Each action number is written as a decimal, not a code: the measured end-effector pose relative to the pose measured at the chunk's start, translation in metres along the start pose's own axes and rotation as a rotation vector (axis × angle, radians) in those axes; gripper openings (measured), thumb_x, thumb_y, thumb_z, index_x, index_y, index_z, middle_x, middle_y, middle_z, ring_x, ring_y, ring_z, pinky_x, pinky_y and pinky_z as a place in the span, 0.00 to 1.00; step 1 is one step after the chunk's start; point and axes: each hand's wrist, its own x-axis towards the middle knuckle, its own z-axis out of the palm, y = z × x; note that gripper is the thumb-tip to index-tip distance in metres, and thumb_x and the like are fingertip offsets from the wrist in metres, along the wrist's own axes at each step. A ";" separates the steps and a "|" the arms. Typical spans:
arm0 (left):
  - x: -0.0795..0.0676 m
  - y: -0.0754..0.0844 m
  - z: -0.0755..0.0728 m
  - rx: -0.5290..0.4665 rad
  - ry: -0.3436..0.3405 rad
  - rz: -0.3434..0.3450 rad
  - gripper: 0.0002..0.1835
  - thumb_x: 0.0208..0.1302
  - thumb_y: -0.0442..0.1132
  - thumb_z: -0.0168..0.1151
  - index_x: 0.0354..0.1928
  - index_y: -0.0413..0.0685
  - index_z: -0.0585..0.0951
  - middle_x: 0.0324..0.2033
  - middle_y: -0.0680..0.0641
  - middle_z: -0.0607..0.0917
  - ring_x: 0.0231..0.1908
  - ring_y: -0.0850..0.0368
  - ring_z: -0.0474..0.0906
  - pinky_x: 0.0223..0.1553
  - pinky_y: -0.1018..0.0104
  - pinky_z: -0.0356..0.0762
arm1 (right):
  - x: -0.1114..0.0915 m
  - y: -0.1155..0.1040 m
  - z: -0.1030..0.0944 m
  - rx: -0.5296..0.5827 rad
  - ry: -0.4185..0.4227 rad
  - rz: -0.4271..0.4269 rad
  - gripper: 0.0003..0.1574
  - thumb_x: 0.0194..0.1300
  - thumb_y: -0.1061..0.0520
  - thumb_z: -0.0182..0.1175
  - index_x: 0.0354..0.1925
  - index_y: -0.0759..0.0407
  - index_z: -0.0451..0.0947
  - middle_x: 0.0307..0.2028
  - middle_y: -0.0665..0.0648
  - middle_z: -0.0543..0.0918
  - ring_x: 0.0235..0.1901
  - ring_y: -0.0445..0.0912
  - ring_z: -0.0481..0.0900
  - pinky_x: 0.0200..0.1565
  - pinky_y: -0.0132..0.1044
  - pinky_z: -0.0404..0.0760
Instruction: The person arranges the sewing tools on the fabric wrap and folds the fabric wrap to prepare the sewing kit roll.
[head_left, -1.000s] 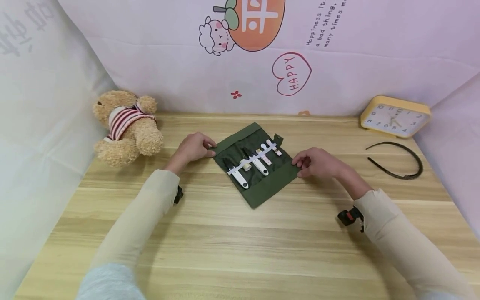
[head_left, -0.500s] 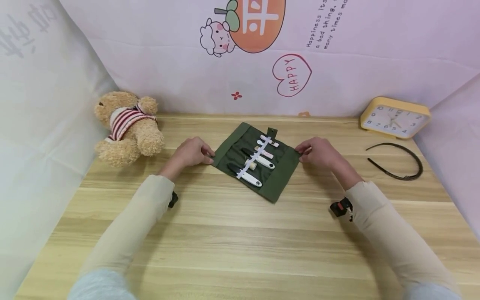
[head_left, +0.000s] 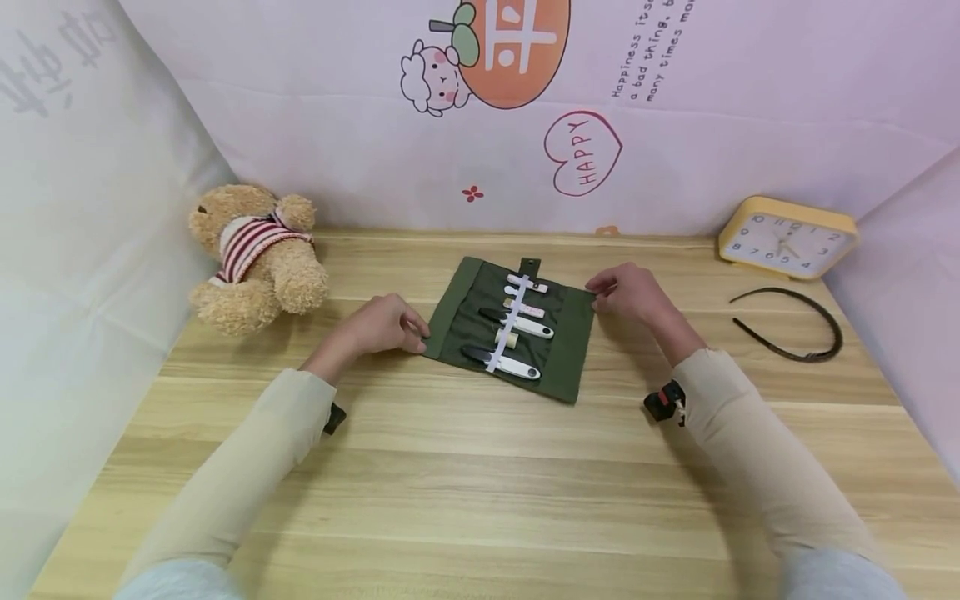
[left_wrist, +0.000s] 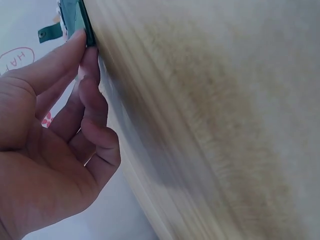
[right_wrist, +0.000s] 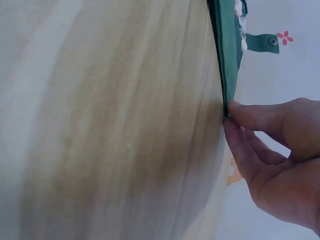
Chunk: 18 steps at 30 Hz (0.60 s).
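Observation:
A dark green fabric tool roll [head_left: 572,346] lies unfolded near the middle of the table in the head view. A white strap [head_left: 513,318] runs across it and holds a row of small items, among them two white-handled tools [head_left: 517,367] with black ends and a cream spool-like piece [head_left: 506,339]. My left hand [head_left: 384,323] pinches the roll's near left corner between thumb and fingers. At the far right corner, my right hand [head_left: 628,292] pinches the cloth edge, its thumb and fingertips [right_wrist: 234,107] meeting there in the right wrist view. A snap tab [head_left: 530,267] points toward the wall.
A teddy bear [head_left: 258,258] in a striped top lies at the back left of the wooden table [head_left: 480,492]. At the right stand a yellow clock [head_left: 787,237] and, in front of it, a dark headband [head_left: 832,333]. A printed cloth wall [head_left: 337,150] rises behind.
The tool roll has turned counterclockwise, its tab swinging left and its near corner swinging right. My left hand has come nearer the body; my right hand has moved slightly away from it.

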 end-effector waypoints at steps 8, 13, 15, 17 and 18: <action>-0.006 -0.002 0.009 -0.025 -0.054 0.107 0.09 0.59 0.34 0.76 0.41 0.42 0.89 0.29 0.51 0.87 0.27 0.58 0.77 0.35 0.62 0.77 | 0.019 0.004 0.004 0.060 0.046 -0.018 0.21 0.67 0.68 0.64 0.58 0.67 0.81 0.50 0.67 0.84 0.51 0.59 0.80 0.55 0.53 0.78; -0.010 -0.001 0.014 -0.018 -0.062 0.164 0.07 0.57 0.34 0.77 0.37 0.42 0.88 0.24 0.52 0.82 0.25 0.59 0.73 0.32 0.64 0.73 | 0.028 0.003 0.007 0.137 0.048 -0.027 0.23 0.67 0.69 0.64 0.60 0.67 0.80 0.51 0.67 0.84 0.52 0.58 0.81 0.55 0.50 0.78; -0.012 -0.002 0.017 -0.025 -0.073 0.179 0.07 0.57 0.34 0.77 0.36 0.43 0.88 0.23 0.52 0.81 0.25 0.59 0.71 0.31 0.64 0.71 | 0.030 0.003 0.009 0.188 0.040 -0.033 0.24 0.67 0.69 0.64 0.61 0.68 0.79 0.53 0.68 0.84 0.52 0.58 0.81 0.56 0.49 0.77; -0.014 -0.004 0.018 -0.026 -0.082 0.193 0.06 0.57 0.35 0.77 0.35 0.44 0.88 0.23 0.51 0.80 0.25 0.59 0.70 0.31 0.64 0.70 | 0.032 0.003 0.011 0.234 0.029 -0.042 0.25 0.68 0.69 0.63 0.62 0.69 0.77 0.54 0.68 0.83 0.54 0.58 0.81 0.58 0.48 0.76; -0.015 -0.004 0.019 -0.022 -0.082 0.198 0.06 0.57 0.35 0.77 0.34 0.45 0.88 0.23 0.51 0.79 0.25 0.58 0.69 0.31 0.64 0.70 | 0.033 0.003 0.011 0.257 0.021 -0.048 0.25 0.68 0.69 0.63 0.63 0.69 0.76 0.55 0.69 0.82 0.54 0.58 0.80 0.59 0.48 0.76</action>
